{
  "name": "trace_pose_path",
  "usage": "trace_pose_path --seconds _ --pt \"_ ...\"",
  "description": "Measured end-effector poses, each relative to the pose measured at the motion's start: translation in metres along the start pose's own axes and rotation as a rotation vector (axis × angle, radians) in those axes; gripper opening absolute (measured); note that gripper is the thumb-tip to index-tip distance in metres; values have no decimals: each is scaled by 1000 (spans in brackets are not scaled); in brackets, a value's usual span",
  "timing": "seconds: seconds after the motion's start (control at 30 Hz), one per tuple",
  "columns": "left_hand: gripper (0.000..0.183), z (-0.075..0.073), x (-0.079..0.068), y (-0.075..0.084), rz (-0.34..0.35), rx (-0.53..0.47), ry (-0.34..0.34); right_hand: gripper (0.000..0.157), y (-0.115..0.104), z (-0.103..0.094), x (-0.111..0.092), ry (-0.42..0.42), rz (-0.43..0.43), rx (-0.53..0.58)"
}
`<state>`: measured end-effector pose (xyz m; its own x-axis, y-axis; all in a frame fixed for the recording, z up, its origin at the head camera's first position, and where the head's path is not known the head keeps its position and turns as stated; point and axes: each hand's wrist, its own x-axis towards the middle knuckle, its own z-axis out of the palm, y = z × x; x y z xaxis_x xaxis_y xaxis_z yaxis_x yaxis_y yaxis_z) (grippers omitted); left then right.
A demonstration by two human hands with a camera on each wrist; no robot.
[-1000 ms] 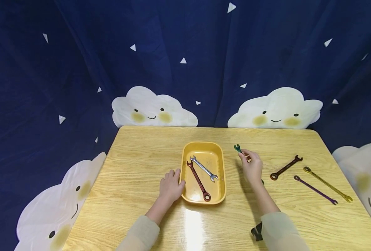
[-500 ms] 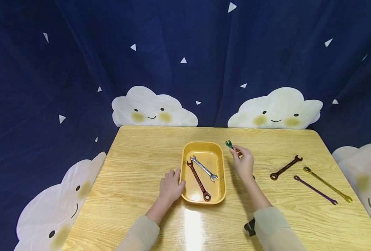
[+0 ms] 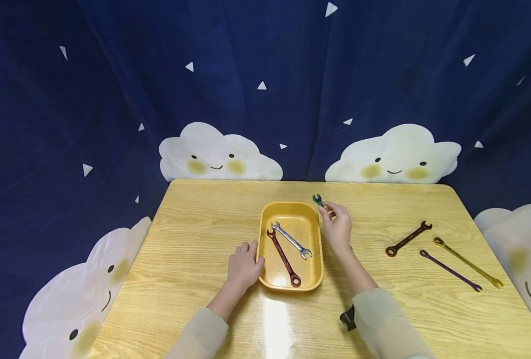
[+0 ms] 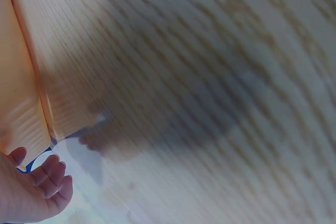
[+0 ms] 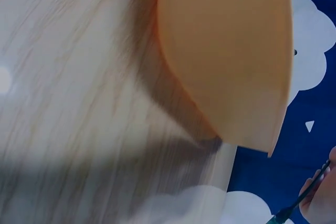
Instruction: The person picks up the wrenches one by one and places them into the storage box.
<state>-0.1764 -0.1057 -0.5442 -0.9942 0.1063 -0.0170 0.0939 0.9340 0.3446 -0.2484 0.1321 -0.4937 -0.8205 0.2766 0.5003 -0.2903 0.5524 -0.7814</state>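
My right hand [image 3: 338,230] pinches a green wrench [image 3: 317,200] just beyond the right rim of a yellow tray [image 3: 317,259]. The wrench's open end points away; fingers cover its middle. In the right wrist view, the green wrench [image 5: 283,214] slants from the fingertips at the lower right. My left hand [image 3: 244,267] rests against the tray's left side, thumb at the rim. Its fingers look loosely bent in the left wrist view, where the hand [image 4: 37,187] is beside the tray wall [image 4: 21,93]. A silver wrench [image 3: 291,240] and a dark red wrench [image 3: 284,258] lie inside the tray.
On the table's right side lie another dark red wrench [image 3: 409,239], a purple wrench [image 3: 449,270] and a gold wrench [image 3: 467,262]. A dark blue curtain [image 3: 265,60] with clouds hangs behind the wooden table [image 3: 193,224].
My right hand has moved left and slightly away with the green wrench, from right of the tray to its far right corner. The left hand and the tray have stayed put.
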Motion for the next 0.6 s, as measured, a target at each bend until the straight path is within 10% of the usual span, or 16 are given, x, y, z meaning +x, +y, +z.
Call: trace_pose_path --seconds 0.6 --pt "40 2 1 -1 6 8 6 18 -26 24 -1 -18 60 26"
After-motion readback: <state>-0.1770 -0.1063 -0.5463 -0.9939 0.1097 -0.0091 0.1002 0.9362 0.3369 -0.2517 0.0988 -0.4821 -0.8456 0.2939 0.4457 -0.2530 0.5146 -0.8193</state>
